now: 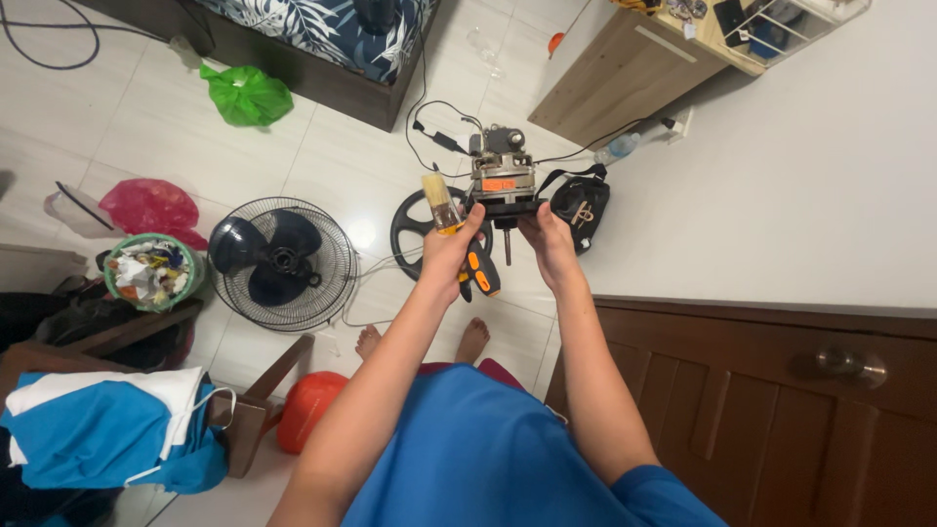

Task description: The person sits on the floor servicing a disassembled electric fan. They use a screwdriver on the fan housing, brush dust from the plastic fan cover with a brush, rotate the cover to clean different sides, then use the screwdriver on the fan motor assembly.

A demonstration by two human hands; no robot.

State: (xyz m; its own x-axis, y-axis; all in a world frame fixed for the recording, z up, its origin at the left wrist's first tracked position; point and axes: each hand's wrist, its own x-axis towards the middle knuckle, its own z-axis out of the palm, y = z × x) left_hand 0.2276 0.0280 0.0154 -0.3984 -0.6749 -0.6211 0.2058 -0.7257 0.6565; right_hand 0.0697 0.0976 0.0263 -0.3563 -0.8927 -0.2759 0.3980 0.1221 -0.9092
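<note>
Hands hold a fan motor (501, 185) up above the tiled floor (146, 127). The left hand (450, 256) pinches its edge while also gripping a paintbrush (441, 204) and an orange-handled tool (479, 273); the right hand (550, 244) curls its fingers under the motor's other side. A fan grille with blades (283, 262) lies on the floor, left of the hands.

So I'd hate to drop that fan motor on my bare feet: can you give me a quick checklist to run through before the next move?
1. Both hands on the fan motor: ok. The left hand and right hand grip it from either side.
2. Left hand free of extras: not ok. It also holds a brush and an orange-and-black tool.
3. Motor shaft unobstructed: ok. It points down between the hands.
4. Feet out from under the motor: cannot tell; they look close to below it.
5. Cable slack: cannot tell where it ends.
6. Fan guard with blade out of the way: ok. It lies on the floor, off to the left.
</note>
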